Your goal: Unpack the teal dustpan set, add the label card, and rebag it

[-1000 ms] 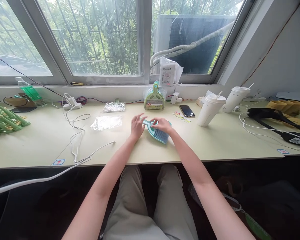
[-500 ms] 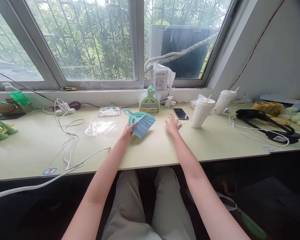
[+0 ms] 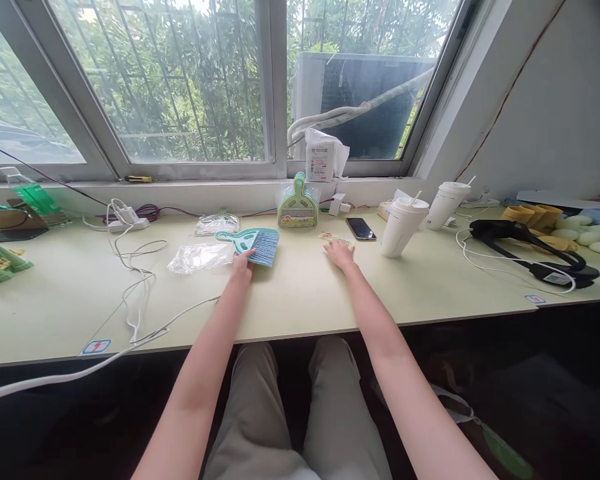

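Observation:
A teal hand broom and dustpan set point(image 3: 265, 248), with blue-grey bristles facing up, is held in my left hand point(image 3: 243, 262). The fingers close around its lower edge near the base of the handle, which points left. Just above the table, the set sits beside a crumpled clear plastic bag point(image 3: 200, 259). My right hand point(image 3: 339, 254) rests low on the tabletop, its fingers bent over a small printed card point(image 3: 327, 236). The hand covers most of that card, and its fingertips are partly hidden.
Behind stand packed green broom sets point(image 3: 299, 207). A phone point(image 3: 361, 229) and white lidded cups point(image 3: 404, 227) are to the right, with a black strap-like object point(image 3: 530, 250) beyond. White cables point(image 3: 143, 287) cross the left side. More clear-wrapped packs point(image 3: 217, 223) lie near the wall.
My left hand has moved left with the broom and dustpan set, turning it so the handle lies flatter. My right hand and the card have shifted slightly left.

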The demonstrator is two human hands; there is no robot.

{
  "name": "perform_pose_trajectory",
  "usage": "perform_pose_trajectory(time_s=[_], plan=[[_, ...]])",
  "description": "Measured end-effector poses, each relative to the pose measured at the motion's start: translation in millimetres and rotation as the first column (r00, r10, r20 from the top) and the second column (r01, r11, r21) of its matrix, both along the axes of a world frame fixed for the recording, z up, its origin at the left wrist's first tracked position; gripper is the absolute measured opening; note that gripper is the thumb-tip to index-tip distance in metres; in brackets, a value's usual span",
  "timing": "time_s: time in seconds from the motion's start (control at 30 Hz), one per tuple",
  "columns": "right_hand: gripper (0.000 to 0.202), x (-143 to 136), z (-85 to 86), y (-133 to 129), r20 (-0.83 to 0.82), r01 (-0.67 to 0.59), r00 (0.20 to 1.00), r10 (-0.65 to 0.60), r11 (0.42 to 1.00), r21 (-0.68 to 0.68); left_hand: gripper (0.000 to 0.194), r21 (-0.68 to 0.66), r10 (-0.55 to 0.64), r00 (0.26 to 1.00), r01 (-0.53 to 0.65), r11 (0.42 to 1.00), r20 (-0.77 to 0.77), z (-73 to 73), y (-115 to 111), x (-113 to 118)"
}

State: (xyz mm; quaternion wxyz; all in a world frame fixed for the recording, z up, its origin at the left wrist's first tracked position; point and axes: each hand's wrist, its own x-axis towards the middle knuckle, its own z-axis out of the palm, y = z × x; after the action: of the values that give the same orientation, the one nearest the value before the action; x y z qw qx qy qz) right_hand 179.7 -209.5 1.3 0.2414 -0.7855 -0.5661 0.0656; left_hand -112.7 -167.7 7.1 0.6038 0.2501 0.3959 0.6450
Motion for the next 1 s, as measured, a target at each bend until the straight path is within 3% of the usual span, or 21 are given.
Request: perform_pose_trajectory(time_s=[0.07,0.13,0.23,0.33,0.47,0.63,0.73,0.83,0.93,1.0], plan=[[0.034,-11,2.2,0,-0.025,-0.245,0.969,0.246,0.969,0.041,0.047,0.011,-0.009,1.0,0.009,1.0,0.013,-1.9,2,0],[0.035,-30,4.5,-1,-0.062,-0.4,0.911,0.408,0.911,0.104,0.045,0.022,-0.014,0.999,0.014,1.0,0.028,-3.5,4,-1],[0.045,-55,5.0,-5,-0.039,-0.522,0.847,0.531,0.842,0.135,0.044,0.044,-0.023,0.999,0.021,0.999,0.046,-5.3,6,-1],[0.051,-58,5.0,-9,-0.056,-0.593,0.804,0.592,0.805,-0.006,0.042,0.052,-0.03,0.998,0.028,0.998,0.048,-5.4,5,-1],[0.041,-39,11.6,-12,-0.181,-0.597,0.795,0.579,0.8,-0.061,0.04,0.008,-0.019,1.0,0.019,1.0,0.024,-3.3,3,0],[0.062,-17,18.3,-14,-0.186,-0.625,0.772,0.608,0.78,-0.041,0.041,0.04,-0.028,1.0,0.028,0.999,0.004,-1.4,0,2],[0.046,-20,11.6,-14,-0.141,-0.6,0.794,0.591,0.799,-0.031,0.039,0.055,-0.051,0.999,0.051,0.997,-0.005,-0.6,-3,3],[0.025,-34,3.9,-12,-0.106,-0.541,0.829,0.549,0.836,0.09,0.041,0.052,-0.08,0.996,0.081,0.995,-0.026,2.0,-7,5],[0.015,-45,6.2,-7,-0.16,-0.485,0.831,0.532,0.836,0.256,0.04,0.089,-0.089,0.996,0.092,0.992,-0.03,5.5,-12,8],[0.019,-45,14.2,-4,-0.25,-0.328,0.848,0.468,0.833,0.445,0.04,0.152,-0.098,0.995,0.098,0.984,-0.005,7.7,-15,11]])
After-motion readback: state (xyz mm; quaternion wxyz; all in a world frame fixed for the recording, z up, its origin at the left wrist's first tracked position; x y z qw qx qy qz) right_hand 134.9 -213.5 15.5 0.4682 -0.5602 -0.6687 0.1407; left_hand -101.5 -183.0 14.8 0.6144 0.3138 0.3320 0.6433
